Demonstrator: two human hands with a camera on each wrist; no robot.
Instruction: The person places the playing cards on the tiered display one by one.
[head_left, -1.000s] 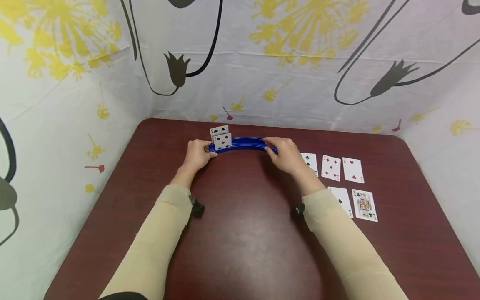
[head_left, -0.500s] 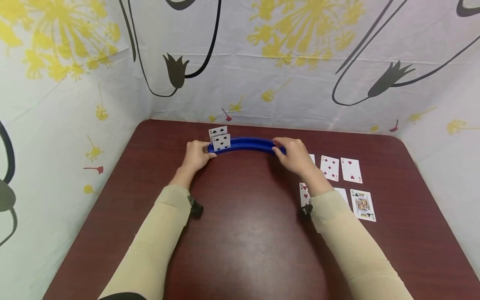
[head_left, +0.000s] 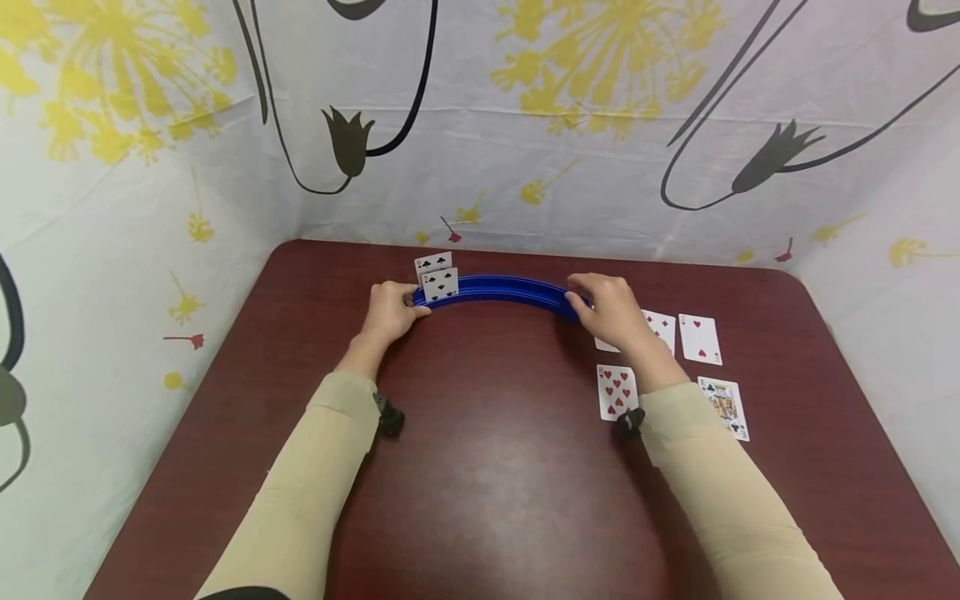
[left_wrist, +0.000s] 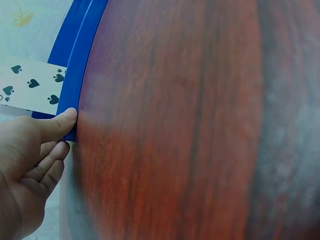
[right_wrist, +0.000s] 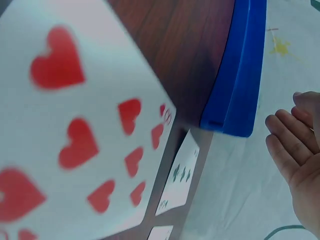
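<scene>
- Pinches blue curved card holder (head_left: 517, 290) on worktop (head_left: 480, 467) by left end with left hand (head_left: 388, 312).
- Contains two standing playing cards (head_left: 440, 285) toward that end.
- Has unclenched right hand (head_left: 611, 310) beside holder's right end.

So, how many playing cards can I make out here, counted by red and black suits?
Red-suit cards lying on the table: 3
Black-suit cards lying there: 2
Black-suit cards standing in the blue rack: 2
Total: 7; the right sleeve may hide more.

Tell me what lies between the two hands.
In the head view, a curved blue rack, with two playing cards standing in it near the left hand.
</scene>
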